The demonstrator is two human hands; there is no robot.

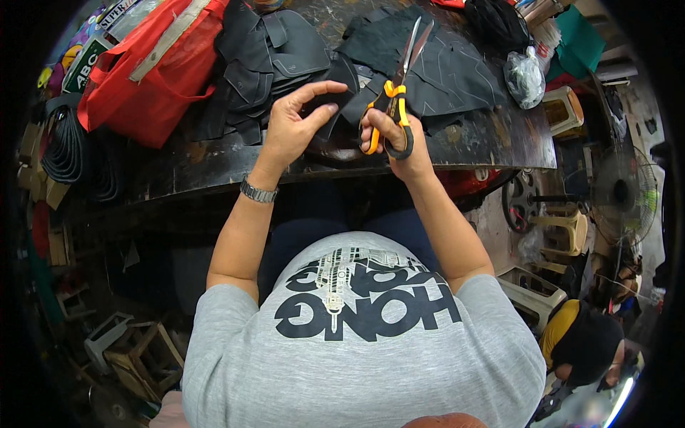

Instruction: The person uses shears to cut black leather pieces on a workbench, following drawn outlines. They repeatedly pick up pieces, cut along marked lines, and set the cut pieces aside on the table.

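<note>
My right hand (407, 146) grips a pair of scissors (397, 100) by its orange and black handles. The blades point away from me and stand slightly apart. To its left, my left hand (289, 128) is raised at the table's near edge, thumb and index finger curved and apart. A black sheet piece (342, 71) shows beyond its fingertips; I see no firm grip on it. Overlapping black cut pieces (275, 60) are piled beyond my left hand. Past the scissors lies a larger black sheet (449, 75) with pale outlines drawn on it.
A red bag (160, 78) stands at the table's left, beside a coiled bundle of black strips (68, 150). A clear plastic bag (524, 78) sits at the right end of the dark table (510, 143). Stools (567, 232) and a fan (621, 192) stand on the right.
</note>
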